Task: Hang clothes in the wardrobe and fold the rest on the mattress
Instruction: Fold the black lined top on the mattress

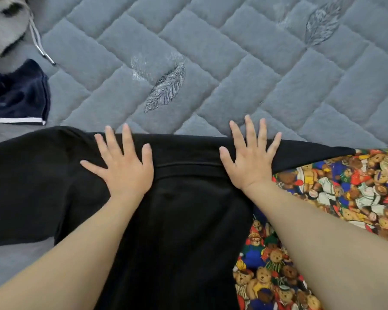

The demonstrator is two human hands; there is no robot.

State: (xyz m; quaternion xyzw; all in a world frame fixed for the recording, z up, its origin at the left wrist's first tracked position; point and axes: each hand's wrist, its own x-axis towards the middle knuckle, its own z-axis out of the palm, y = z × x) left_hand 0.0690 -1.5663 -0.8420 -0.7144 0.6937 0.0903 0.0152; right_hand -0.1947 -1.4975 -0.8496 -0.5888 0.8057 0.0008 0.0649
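right now both hands lie flat with fingers spread wide on a black garment [177,209] that is laid out across the near part of the mattress [233,63]. the left hand [123,162] presses on the cloth left of its middle, fingertips reaching the garment's far folded edge. the right hand [249,157] presses on the same far edge further right, its fingertips just over that edge and onto the quilted grey cover. neither hand curls round anything; the palms and straight fingers simply rest on the fabric. a seam or band runs across the garment between the two hands.

under the right side of the black garment lies a bright cloth printed with teddy bears [336,189], reaching toward the near right corner of the mattress. at the far left edge sits a dark blue garment with a white trim [18,97], and beyond it, in the far left corner, a grey fuzzy garment [5,23] with a pale drawstring [37,41] trailing onto the mattress.
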